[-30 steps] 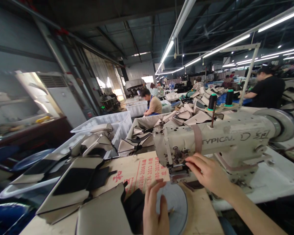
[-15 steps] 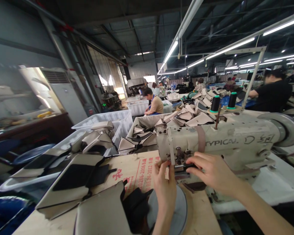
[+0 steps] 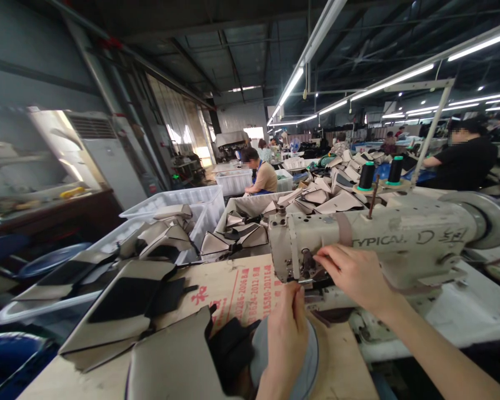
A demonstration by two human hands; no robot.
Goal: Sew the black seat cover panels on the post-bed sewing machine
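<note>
From the head camera, I can see a big cream sewing machine [image 3: 400,228] on the right side, with the word TYPICAL on it. The right hand [image 3: 354,275] is up at the front of the machine, just beside its small metal parts [image 3: 306,264]. Its thumb and fingers are pinched together at the tips. The left hand [image 3: 287,333] is lower down, near the bottom of the machine's head, and its fingertips are pinched together too. I cannot tell if a thin thread is in either pinch.

Under the left hand is a round grey plate [image 3: 312,353]. It sits by a wooden board [image 3: 223,272] with red writing on it. A tan piece [image 3: 170,361] lies on the board, close to the left hand, and a tan and black piece [image 3: 120,303] lies farther left. White bins [image 3: 210,222] stand behind, with more pieces inside. Two black spools [image 3: 365,176] stand up behind the machine. Farther back, a person in a tan top [image 3: 266,178] leans forward.
</note>
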